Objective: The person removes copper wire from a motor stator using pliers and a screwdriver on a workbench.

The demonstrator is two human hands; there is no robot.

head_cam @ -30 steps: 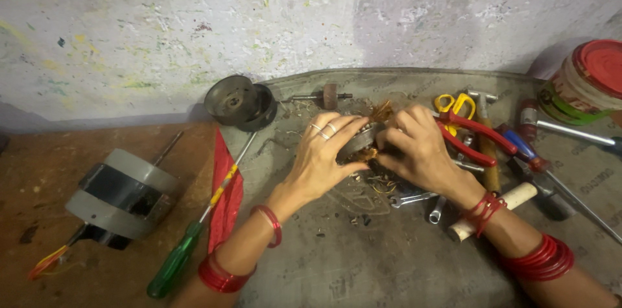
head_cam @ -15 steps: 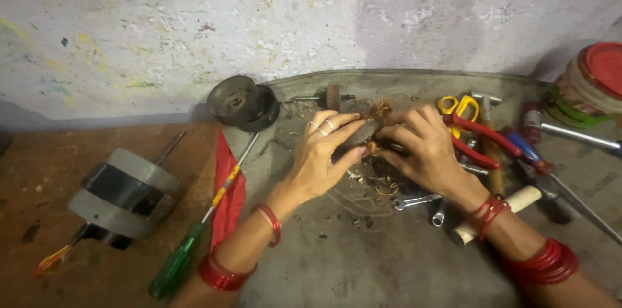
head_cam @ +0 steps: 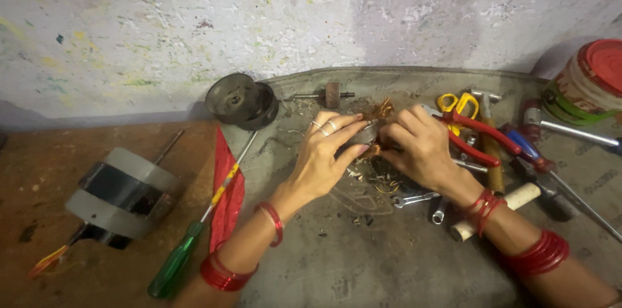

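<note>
My left hand (head_cam: pixel 327 156) and my right hand (head_cam: pixel 418 146) meet over a grey mat (head_cam: pixel 363 262), both gripping a small round metal motor part (head_cam: pixel 368 132) with copper wire (head_cam: pixel 381 110) sticking out of its top. The left fingers wrap its left side, the right fingers pinch its right side. Loose copper wire scraps (head_cam: pixel 382 185) lie under the hands. Red bangles sit on both wrists.
A grey electric motor (head_cam: pixel 120 194) lies at the left on the brown floor. A green-handled screwdriver (head_cam: pixel 194 237) and a red cloth (head_cam: pixel 227 191) lie beside the mat. A dark round housing (head_cam: pixel 241 101), red pliers (head_cam: pixel 476 136), yellow scissors (head_cam: pixel 457 104), wrenches (head_cam: pixel 414 199) and a red-lidded tub (head_cam: pixel 593 81) surround the hands.
Both hands have stayed on the motor part, with the fingers shifting slightly around it. The view has drifted a little; nothing else has moved.
</note>
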